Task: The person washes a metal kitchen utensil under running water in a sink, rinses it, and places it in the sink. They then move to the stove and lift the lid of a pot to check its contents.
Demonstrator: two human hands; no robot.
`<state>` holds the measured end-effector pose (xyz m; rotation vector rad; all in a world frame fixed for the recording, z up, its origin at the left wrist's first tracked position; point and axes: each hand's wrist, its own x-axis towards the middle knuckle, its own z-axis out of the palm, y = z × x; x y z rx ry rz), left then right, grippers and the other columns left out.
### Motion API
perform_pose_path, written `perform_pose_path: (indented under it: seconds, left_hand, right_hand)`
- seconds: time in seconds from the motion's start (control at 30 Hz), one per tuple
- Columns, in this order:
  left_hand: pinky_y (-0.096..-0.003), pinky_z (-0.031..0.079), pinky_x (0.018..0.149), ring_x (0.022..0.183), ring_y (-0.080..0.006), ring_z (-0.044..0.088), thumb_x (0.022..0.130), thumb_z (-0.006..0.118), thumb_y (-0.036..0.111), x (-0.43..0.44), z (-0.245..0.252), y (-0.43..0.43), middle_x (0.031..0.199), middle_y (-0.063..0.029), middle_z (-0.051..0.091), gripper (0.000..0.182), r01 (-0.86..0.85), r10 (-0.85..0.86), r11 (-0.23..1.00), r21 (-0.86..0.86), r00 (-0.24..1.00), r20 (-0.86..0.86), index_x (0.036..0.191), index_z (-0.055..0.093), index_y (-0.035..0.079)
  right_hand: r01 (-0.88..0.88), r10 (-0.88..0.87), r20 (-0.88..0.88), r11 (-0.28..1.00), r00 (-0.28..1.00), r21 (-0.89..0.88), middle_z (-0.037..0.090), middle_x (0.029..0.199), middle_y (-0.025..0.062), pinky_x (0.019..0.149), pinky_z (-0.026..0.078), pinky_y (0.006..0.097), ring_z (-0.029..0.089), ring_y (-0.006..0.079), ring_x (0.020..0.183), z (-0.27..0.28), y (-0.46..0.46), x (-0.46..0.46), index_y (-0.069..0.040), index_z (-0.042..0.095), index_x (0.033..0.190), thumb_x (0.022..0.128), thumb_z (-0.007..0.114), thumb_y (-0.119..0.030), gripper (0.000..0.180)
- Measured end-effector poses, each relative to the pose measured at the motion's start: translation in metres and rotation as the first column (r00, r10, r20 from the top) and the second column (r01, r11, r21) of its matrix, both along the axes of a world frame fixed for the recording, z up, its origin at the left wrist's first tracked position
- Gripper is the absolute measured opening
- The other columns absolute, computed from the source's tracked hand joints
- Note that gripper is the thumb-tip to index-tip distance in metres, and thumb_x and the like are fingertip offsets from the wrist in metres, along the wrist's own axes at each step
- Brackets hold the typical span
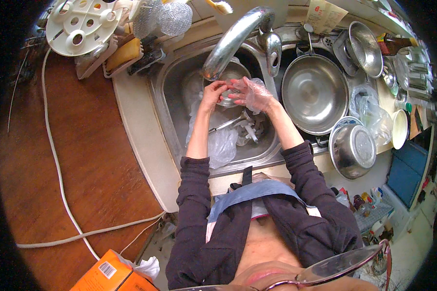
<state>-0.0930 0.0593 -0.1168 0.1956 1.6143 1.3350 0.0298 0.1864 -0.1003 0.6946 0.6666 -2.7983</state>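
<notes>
Over the left sink basin point(174, 120), my two hands meet just below the spout of the chrome faucet point(227, 45). A thin clear plastic glove point(256, 95) covers much of my right hand point(248, 94), whose fingers are spread. My left hand point(215, 94) is bare, its fingers curled close to the right fingertips; whether they pinch the plastic is too small to tell. Beneath the hands sits a round metal pot point(236, 69), partly hidden. Lower in the basin lie a clear plastic bag point(222, 145), a metal-handled utensil point(227, 123) and a white plastic piece point(251, 132).
A steel wok point(315, 94) fills the right basin. An upturned metal bowl point(353, 151) rests at the counter's front edge, near a plastic bag point(371, 109). Sponge holders point(125, 56) stand back left. A white cable point(54, 145) crosses the brown surface point(94, 145); an orange tissue box point(111, 274) is nearby.
</notes>
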Motion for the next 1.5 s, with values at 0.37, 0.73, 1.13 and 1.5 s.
perform_pose_path:
  seconds: [0.37,0.73,1.13,1.5]
  left_hand:
    - [-0.029,0.041,0.06,0.067,-0.0178,0.055,0.072,0.055,0.014,-0.029,-0.012,0.004,0.076,-0.0069,0.06,0.016,-0.168,-0.133,0.925,-0.341,0.697,-0.705,0.082,0.058,0.003]
    - [-0.0406,0.043,0.064,0.078,-0.0307,0.056,0.075,0.049,0.023,-0.033,0.008,-0.004,0.082,-0.0128,0.058,0.014,-0.266,-0.341,0.727,-0.632,0.66,-0.67,0.081,0.058,0.013]
    - [-0.0417,0.044,0.066,0.073,-0.0319,0.056,0.071,0.053,0.018,-0.007,0.007,-0.003,0.078,-0.0164,0.055,0.029,-0.099,-0.579,0.74,-0.665,0.409,-0.705,0.099,0.052,0.011]
    - [-0.0258,0.049,0.051,0.059,-0.0189,0.056,0.081,0.042,0.014,-0.024,0.097,0.034,0.076,-0.016,0.055,0.023,-0.286,0.267,0.944,0.162,0.955,0.133,0.091,0.045,-0.007]
  right_hand:
    - [0.036,-0.055,-0.114,0.986,0.992,-0.163,0.035,0.124,0.0087,0.091,0.028,0.0362,0.037,0.0206,0.11,-0.003,0.0,0.012,-0.006,0.034,0.121,0.08,0.042,-0.043,0.055]
    - [0.287,-0.268,0.129,0.944,0.955,-0.16,0.049,0.107,0.0178,0.078,0.041,0.0295,0.048,0.0247,0.099,0.005,-0.01,0.052,0.006,0.045,0.105,0.081,0.042,-0.012,0.03]
    - [-0.002,-0.291,-0.178,-0.526,0.94,0.85,0.042,0.111,0.0137,0.077,0.039,0.0344,0.047,0.0302,0.089,0.09,0.015,0.036,-0.009,0.05,0.104,0.065,0.064,-0.016,0.042]
    - [-0.29,-0.183,0.227,-0.658,0.957,0.695,0.037,0.104,0.0283,0.059,0.047,0.0416,0.055,0.0382,0.066,0.107,0.059,-0.01,-0.004,0.04,0.106,0.063,0.051,0.0,0.045]
